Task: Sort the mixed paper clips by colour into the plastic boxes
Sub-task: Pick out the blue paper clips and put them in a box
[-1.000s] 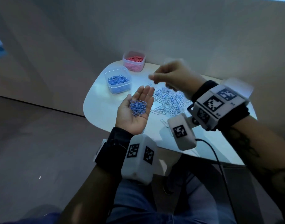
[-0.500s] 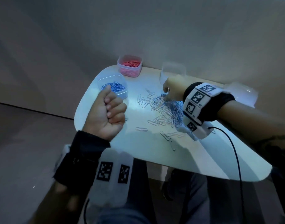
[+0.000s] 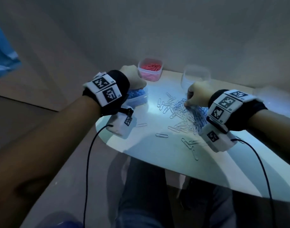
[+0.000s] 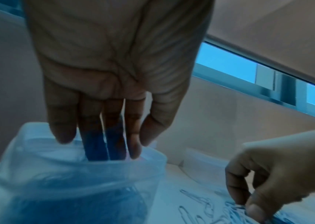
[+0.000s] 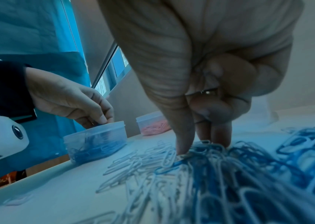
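My left hand (image 4: 112, 63) is over the blue-clip box (image 3: 137, 97), fingers (image 4: 95, 136) straight, close together, tips dipped inside the rim; I can't tell if any clip is still on them. My right hand (image 3: 196, 94) is down on the mixed paper-clip pile (image 3: 188, 116) mid-table (image 3: 149, 150), thumb and two fingertips (image 5: 220, 136) pinching into blue clips, other fingers curled. Pink-clip box (image 3: 150, 69) sits at the far edge, a clear box (image 3: 196, 78) just beyond my right hand.

Head cam looks down; wrist cams close, share table (image 3: 141, 145).
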